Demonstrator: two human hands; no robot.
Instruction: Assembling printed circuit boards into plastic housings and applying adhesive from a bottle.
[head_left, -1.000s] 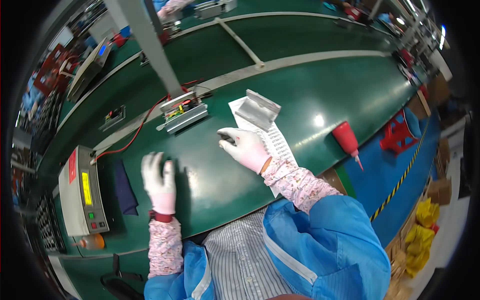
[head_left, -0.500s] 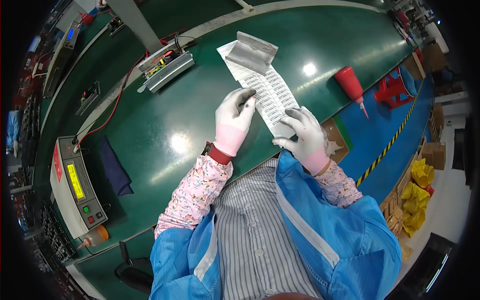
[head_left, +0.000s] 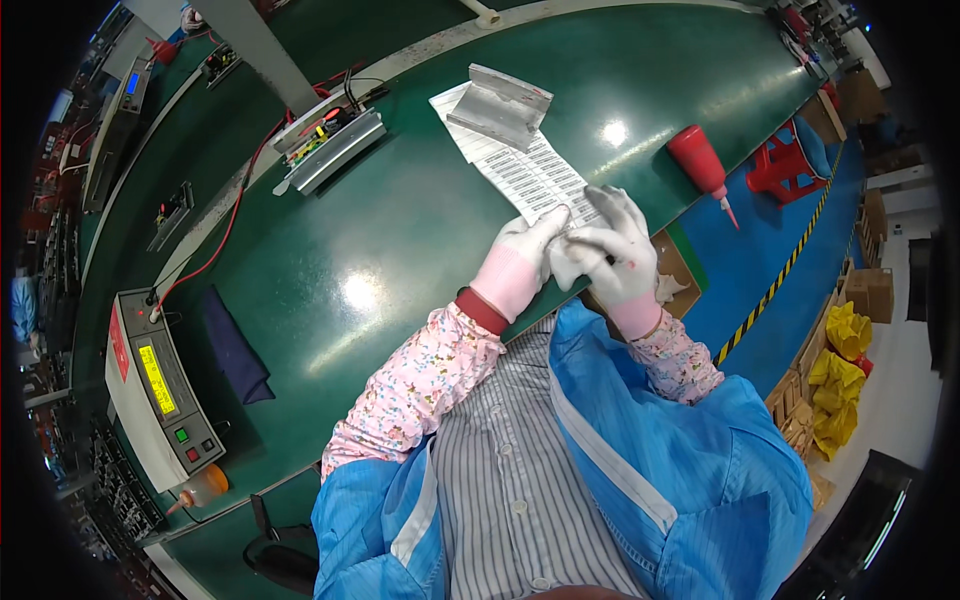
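Note:
Both my hands wear white gloves and meet at the near end of a long white sheet of small labels [head_left: 525,172] lying on the green bench [head_left: 400,230]. My left hand [head_left: 518,262] presses its fingertips on the sheet's near corner. My right hand [head_left: 608,250] pinches at the sheet's edge, seemingly on a label; what it holds is too small to tell. A folded grey metal bracket [head_left: 500,104] rests on the far end of the sheet.
A red squeeze bottle [head_left: 700,165] lies to the right. A circuit-board fixture with red wires [head_left: 328,140] sits at the back left. A white tester with a yellow display [head_left: 160,385] and a dark blue cloth [head_left: 232,345] are at the left. Cartons lie beyond the bench at right.
My head has tilted, shifting the view. My left hand moved from the bench at left to the label sheet, and both hands have closed together at its near end.

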